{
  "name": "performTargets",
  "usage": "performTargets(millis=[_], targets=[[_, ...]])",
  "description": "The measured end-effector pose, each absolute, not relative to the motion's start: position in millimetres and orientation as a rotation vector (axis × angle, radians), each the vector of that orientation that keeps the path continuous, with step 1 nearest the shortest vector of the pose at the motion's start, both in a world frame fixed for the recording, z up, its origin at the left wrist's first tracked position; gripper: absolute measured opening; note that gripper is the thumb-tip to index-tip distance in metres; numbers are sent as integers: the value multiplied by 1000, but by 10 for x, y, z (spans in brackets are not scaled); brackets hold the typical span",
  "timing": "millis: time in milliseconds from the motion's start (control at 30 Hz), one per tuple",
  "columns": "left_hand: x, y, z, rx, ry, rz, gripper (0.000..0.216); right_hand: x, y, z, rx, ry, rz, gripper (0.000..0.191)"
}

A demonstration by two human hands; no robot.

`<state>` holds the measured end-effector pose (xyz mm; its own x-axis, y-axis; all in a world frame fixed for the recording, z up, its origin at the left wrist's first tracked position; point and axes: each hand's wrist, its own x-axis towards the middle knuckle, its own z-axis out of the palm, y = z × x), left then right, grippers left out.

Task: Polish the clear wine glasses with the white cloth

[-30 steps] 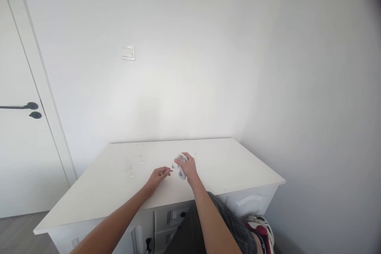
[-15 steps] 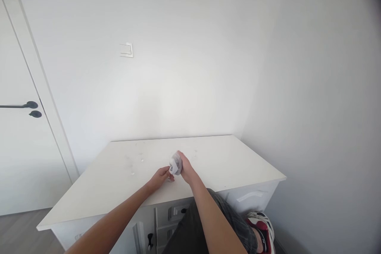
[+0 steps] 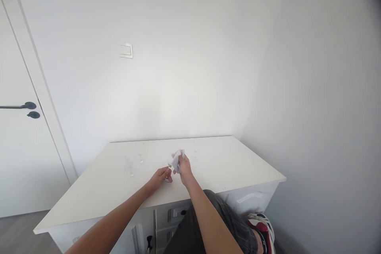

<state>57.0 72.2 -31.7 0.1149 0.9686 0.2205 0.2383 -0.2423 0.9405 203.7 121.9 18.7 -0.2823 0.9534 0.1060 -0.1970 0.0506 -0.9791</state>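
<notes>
My right hand [image 3: 185,168] is closed on a crumpled white-grey cloth [image 3: 176,162], one corner of which sticks up past the fingers. Left of it, my left hand [image 3: 160,177] pinches something small and thin, partly clear or shiny, whose kind I cannot make out. The cloth's lower edge comes close to the left fingertips; whether it touches the small thing is unclear. Both hands are just above the white cabinet top [image 3: 98,184], near its front edge.
Wet-looking spots [image 3: 131,174] mark the cabinet top left of my hands. My knee [image 3: 214,202] rests against the drawer fronts [image 3: 171,214]. Behind rises a white wall with a light switch [image 3: 126,50]. A door handle [image 3: 18,106] shows at far left.
The cloth has gone from a rounded bunch to a looser, more spread shape as my right hand turned. My left hand has shifted slightly left and down, keeping its pinch.
</notes>
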Motion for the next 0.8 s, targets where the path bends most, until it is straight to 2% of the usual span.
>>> performTargets(millis=[100,167,267,367,533,600,700,800], targets=[[570,734,-349,1599,1207,1171,48,2063,1155,211,-901,-1437,1359,56],[564,743,-383,1557,1220,1198,43,2070,1082,207,-880,-1657,1069,57],[556,749,-419,1537,1231,1222,35,2062,1001,177,-859,-1901,654,76],[545,751,-429,1552,1226,1207,33,2047,1008,152,-884,-1926,526,74],[522,775,-452,1540,1206,1192,38,2003,1123,163,-902,-1723,809,46],[520,784,-456,1537,1209,1190,43,1978,1158,165,-957,-1583,1004,49],[523,773,-429,1543,1209,1205,46,1942,1172,140,-941,-1465,1310,66],[534,742,-380,1495,1217,1249,40,1921,1137,103,-925,-1552,1405,70]])
